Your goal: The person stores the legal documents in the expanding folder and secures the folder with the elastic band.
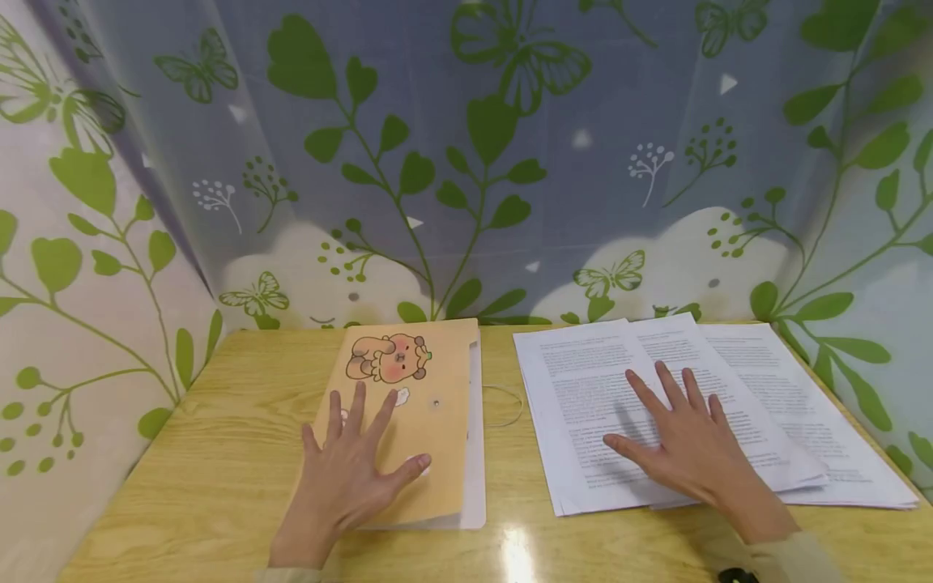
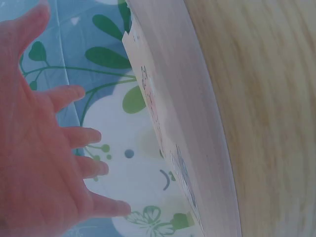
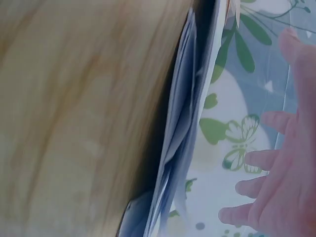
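Observation:
My left hand (image 1: 344, 468) hovers with fingers spread above an orange file folder (image 1: 446, 453), which lies flat and carries a cartoon bear-like animal on its cover. In the left wrist view, a gap shows between the palm (image 2: 39, 148) and the folder's pale, thick edge (image 2: 182, 98). Over on the right, my other hand (image 1: 696, 455) is held spread above overlapping printed sheets (image 1: 576, 405). The right wrist view shows those sheets (image 3: 177, 108) edge-on, slightly curled and loosely stacked, with the palm (image 3: 291, 173) apart from them. Neither hand holds anything.
Both piles lie on a wood-grain table (image 1: 219, 453). A thin cord loop (image 1: 504, 405) sticks out from the folder's right side towards the papers. Behind and at both sides hangs a curtain (image 1: 568, 202) printed with leaves and butterflies. Something small and black (image 1: 738, 575) shows near the right sleeve.

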Tool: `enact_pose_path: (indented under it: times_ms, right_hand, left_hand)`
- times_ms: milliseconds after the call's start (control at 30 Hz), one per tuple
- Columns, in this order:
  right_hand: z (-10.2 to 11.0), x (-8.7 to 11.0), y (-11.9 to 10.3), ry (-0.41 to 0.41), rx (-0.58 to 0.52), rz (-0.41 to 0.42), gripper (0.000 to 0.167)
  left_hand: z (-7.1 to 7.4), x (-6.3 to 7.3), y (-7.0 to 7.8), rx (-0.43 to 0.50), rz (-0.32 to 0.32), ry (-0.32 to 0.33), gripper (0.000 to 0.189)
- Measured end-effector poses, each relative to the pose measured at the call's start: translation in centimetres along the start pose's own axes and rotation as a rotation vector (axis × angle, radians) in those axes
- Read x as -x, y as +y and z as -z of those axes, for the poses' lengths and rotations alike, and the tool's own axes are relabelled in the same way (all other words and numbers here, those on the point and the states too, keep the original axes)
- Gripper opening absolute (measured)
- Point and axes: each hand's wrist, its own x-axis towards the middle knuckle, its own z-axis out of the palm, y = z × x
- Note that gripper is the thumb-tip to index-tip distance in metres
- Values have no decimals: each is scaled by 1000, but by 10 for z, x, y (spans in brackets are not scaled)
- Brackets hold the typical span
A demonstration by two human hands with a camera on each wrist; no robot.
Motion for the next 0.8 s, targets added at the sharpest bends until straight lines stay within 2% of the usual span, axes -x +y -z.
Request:
enact_pose_path:
  times_ms: [167,400,800]
  right_hand:
    - [-3,-4,-10,-13,-42,26,91]
    - [-9,-10,-25,18,-83,105,84]
    - [-23,-20,-46,48,-136,191,77]
  left_hand:
    - [-2,-2,2,24,-12,0,88]
    - [-3,-7,7,47,-34,-3,84]
    - [-8,-17,22,48,-58,-78,83]
